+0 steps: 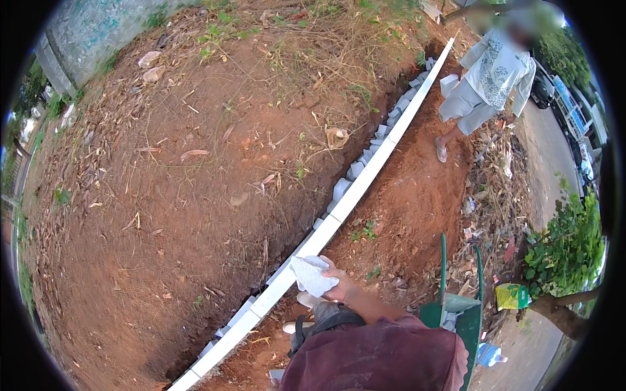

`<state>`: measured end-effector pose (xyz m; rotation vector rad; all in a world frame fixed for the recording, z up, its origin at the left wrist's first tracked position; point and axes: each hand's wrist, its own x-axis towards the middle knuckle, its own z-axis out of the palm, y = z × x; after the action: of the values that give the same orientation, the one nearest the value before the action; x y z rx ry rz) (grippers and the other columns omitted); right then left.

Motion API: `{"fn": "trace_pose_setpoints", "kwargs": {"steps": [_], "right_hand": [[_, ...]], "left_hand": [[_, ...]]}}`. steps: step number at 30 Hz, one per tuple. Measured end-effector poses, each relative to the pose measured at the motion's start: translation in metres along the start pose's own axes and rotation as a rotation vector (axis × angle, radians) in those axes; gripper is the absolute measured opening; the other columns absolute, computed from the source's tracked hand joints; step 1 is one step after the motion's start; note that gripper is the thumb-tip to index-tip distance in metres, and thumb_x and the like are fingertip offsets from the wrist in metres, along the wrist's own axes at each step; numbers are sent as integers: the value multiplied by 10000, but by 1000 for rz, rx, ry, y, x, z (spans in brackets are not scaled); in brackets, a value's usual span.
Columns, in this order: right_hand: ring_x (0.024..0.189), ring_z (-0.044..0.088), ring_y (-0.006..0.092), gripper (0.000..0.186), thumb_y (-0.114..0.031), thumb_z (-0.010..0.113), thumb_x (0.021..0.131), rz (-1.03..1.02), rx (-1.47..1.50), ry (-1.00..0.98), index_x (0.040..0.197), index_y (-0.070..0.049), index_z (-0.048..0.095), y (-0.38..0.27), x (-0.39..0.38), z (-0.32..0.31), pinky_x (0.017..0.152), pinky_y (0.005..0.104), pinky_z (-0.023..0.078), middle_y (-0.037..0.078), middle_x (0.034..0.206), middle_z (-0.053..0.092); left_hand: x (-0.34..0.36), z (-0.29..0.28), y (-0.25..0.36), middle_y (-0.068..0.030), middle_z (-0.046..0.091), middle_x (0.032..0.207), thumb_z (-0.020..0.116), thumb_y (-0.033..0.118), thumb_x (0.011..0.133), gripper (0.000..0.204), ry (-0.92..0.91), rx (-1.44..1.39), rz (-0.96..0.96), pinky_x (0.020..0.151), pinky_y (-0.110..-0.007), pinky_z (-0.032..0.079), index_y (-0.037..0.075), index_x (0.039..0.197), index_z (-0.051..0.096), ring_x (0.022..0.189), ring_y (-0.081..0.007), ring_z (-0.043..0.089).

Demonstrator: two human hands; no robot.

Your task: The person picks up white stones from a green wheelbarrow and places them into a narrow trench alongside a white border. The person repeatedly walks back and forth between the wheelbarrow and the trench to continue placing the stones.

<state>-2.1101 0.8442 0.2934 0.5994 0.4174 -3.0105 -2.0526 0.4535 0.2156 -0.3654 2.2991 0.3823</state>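
Note:
My right hand (335, 281) grips a broken, pale grey piece of stone (314, 275) at its right edge. The piece is held over a long row of white kerb blocks (365, 179) that runs from lower left to upper right. Whether it touches the row, I cannot tell. My left hand is not in view. Along the far side of the row, rubble pieces (357, 169) lie in a narrow trench.
A green wheelbarrow (467, 329) with grey pieces in it stands at my right. Near it are a yellow-green bag (512, 296) and a blue-capped water bottle (489, 355). Another person (492, 72) stands by the row's far end. Red soil (156, 241) slopes up left.

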Motion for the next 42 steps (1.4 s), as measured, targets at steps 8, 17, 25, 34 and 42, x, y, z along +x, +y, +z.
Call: {"fn": "trace_pose_setpoints", "kwargs": {"steps": [8, 17, 25, 34, 42], "right_hand": [[1270, 523, 426, 1061, -203, 803, 689, -807, -254, 129, 1544, -261, 176, -238, 18, 123, 841, 720, 526, 157, 1445, 444], [1214, 551, 389, 1008, -211, 774, 740, -1144, -538, 6, 1533, -164, 153, -277, -42, 197, 853, 657, 559, 156, 1407, 436], [1302, 497, 428, 1115, -192, 800, 712, -683, -172, 310, 1572, -237, 90, -28, -99, 98, 837, 666, 566, 165, 1464, 405], [1277, 500, 455, 1096, -187, 790, 706, -608, 110, 525, 1564, -340, 125, 49, -149, 45, 831, 715, 516, 166, 1506, 376], [1301, 479, 452, 1049, -190, 774, 693, -685, 177, 526, 1554, -338, 194, -36, -143, -8, 832, 711, 520, 156, 1515, 373]], "left_hand": [[-35, 4, -64, -270, 718, 988, 530, 556, 967, 604, 1, -17, -82, 849, -531, 520, -11, 1028, 728, 1005, -451, 680], [-35, -8, -153, -272, 718, 977, 528, 559, 970, 611, -12, -1, -59, 843, -532, 521, -16, 1019, 729, 999, -456, 680], [31, -65, -144, -274, 719, 967, 526, 561, 972, 617, -36, 68, 96, 838, -532, 522, -21, 1010, 730, 993, -460, 680], [98, -115, -40, -195, 738, 833, 559, 492, 983, 548, -80, 168, 364, 771, -477, 572, -41, 992, 686, 832, -377, 722], [102, -96, 140, -203, 713, 754, 517, 454, 1006, 530, -62, 66, 496, 628, -451, 588, -42, 960, 699, 665, -337, 715]]}}
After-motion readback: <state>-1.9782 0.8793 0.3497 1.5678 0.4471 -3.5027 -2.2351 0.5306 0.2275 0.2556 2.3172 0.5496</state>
